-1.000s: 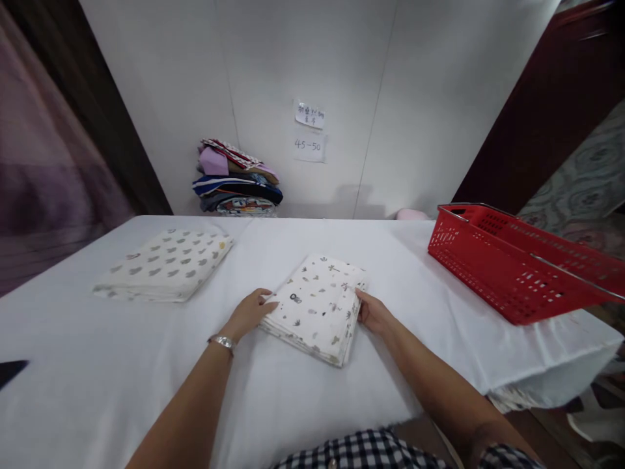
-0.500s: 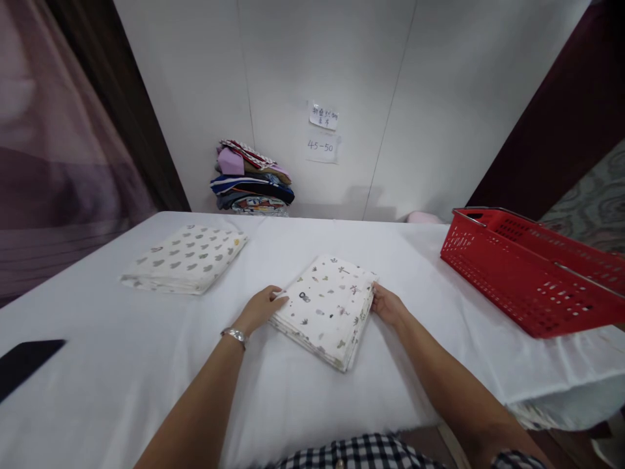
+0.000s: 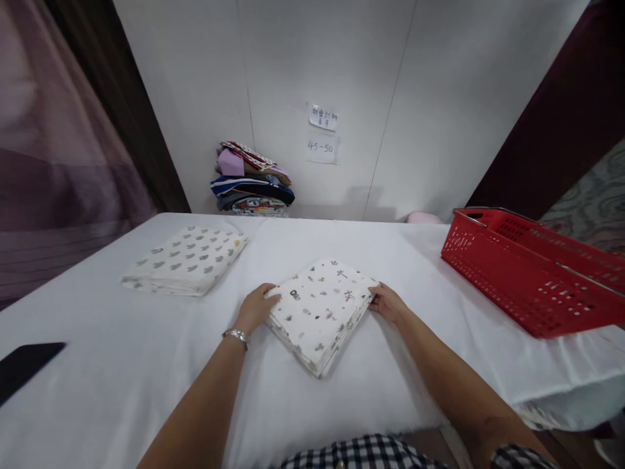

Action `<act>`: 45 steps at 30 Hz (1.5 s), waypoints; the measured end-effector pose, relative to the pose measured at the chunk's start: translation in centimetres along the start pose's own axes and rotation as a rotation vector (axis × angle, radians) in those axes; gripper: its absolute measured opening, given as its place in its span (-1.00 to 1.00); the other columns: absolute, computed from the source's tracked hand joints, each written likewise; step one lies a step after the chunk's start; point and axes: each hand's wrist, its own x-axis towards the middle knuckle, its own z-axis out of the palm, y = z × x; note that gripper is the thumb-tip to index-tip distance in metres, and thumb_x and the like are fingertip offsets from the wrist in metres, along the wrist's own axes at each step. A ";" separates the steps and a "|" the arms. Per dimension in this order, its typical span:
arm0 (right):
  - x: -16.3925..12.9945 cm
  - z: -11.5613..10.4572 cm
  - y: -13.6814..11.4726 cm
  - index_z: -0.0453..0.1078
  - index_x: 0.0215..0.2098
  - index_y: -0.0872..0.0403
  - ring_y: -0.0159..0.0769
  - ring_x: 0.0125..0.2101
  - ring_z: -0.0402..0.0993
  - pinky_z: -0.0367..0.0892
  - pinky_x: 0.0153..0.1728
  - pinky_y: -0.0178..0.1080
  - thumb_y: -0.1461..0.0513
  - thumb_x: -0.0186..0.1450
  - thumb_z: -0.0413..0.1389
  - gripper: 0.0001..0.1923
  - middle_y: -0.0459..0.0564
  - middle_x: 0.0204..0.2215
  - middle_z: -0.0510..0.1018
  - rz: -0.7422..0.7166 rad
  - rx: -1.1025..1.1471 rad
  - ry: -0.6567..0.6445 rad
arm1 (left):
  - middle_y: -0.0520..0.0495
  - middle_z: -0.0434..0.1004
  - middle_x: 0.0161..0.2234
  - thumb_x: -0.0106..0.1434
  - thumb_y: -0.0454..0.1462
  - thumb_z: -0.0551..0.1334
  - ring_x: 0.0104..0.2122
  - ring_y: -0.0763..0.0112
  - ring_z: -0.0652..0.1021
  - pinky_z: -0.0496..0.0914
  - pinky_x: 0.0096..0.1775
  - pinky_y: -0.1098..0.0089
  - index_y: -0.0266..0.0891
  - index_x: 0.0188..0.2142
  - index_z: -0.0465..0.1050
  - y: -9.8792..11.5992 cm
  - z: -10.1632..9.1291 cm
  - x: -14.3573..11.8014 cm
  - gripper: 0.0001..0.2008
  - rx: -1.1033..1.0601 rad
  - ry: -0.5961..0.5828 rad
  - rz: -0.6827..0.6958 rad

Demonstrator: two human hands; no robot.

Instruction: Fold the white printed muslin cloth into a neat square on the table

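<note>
In front of me a folded white cloth (image 3: pixel 319 312) with small grey-green plant and animal prints lies on the table, turned at an angle. My left hand (image 3: pixel 257 307), with a silver bracelet at the wrist, grips its left corner, thumb on top. At the right corner my right hand (image 3: pixel 385 302) pinches the layers, fingers partly under the edge. A second folded white cloth (image 3: pixel 188 260), printed with grey heart-like shapes, rests farther left, touched by neither hand.
A white sheet covers the table (image 3: pixel 141 365). At the right stands a red perforated basket (image 3: pixel 527 273). Stacked fabrics (image 3: pixel 252 179) sit beyond the far edge by the wall. A flat black object (image 3: pixel 29 365) lies at the left. Paper notes (image 3: pixel 323 133) hang on the wall.
The folded cloth between my hands has rotated clockwise as I see it, its near corner swinging to the left. My left hand has shifted slightly left with it.
</note>
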 end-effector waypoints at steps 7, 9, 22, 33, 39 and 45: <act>0.9 -0.1 -1.6 0.32 -0.16 0.13 -0.27 -0.44 0.49 0.44 -0.36 -0.21 0.18 0.21 0.09 -0.74 0.03 -0.43 0.51 0.092 -0.009 0.077 | -0.04 0.53 -0.23 0.12 -0.11 0.13 -0.25 0.28 0.50 0.32 -0.24 0.39 -0.16 -0.11 0.41 0.0 0.4 0.0 -0.64 0.034 0.011 -0.008; 1.1 -0.2 -1.9 0.27 -0.08 0.10 -0.31 -0.46 0.47 0.43 -0.38 -0.24 0.26 0.17 0.13 -0.66 -0.02 -0.44 0.51 0.055 -0.012 0.109 | -0.02 0.54 -0.25 0.12 -0.11 0.13 -0.28 0.29 0.50 0.33 -0.25 0.39 -0.16 -0.12 0.42 0.2 0.4 -0.1 -0.65 0.026 0.032 0.001; 0.4 -2.3 -2.7 0.06 0.19 0.13 -0.26 -0.43 0.47 0.42 -0.40 -0.17 0.35 0.05 0.15 -0.26 0.06 -0.33 0.53 0.029 -0.349 0.056 | -0.17 0.47 -0.09 0.13 0.03 0.12 -0.15 0.18 0.49 0.34 -0.15 0.29 -0.20 0.05 0.29 0.9 0.7 -0.4 -0.44 0.064 0.060 -0.009; 3.4 -1.3 -4.3 0.31 0.07 0.02 -0.18 -0.17 0.44 0.28 -0.08 -0.18 0.17 -0.06 0.33 -0.29 0.04 -0.15 0.52 0.001 -0.709 -0.018 | -0.03 0.52 -0.29 0.09 -0.07 0.16 -0.35 0.30 0.49 0.37 -0.26 0.33 -0.16 -0.06 0.40 -0.1 1.5 0.3 -0.56 -0.064 0.117 0.026; 1.8 -3.9 -3.7 0.30 0.09 0.05 -0.20 -0.26 0.47 0.32 -0.15 -0.20 0.18 -0.04 0.32 -0.28 0.01 -0.29 0.56 -0.008 -0.736 -0.022 | -0.15 0.45 -0.09 0.08 0.03 0.15 -0.16 0.25 0.46 0.35 -0.13 0.30 -0.25 0.04 0.29 -0.6 2.0 0.7 -0.40 -0.150 0.172 0.077; 1.8 -4.1 -4.4 0.24 0.14 0.00 -0.10 -0.17 0.44 0.34 -0.18 -0.14 0.12 -0.08 0.34 -0.18 0.10 -0.12 0.51 0.119 -0.898 -0.068 | -0.17 0.40 0.01 0.11 0.03 0.16 -0.18 0.23 0.48 0.34 -0.11 0.26 -0.23 0.12 0.22 0.6 1.8 -0.1 -0.35 -0.045 0.089 0.052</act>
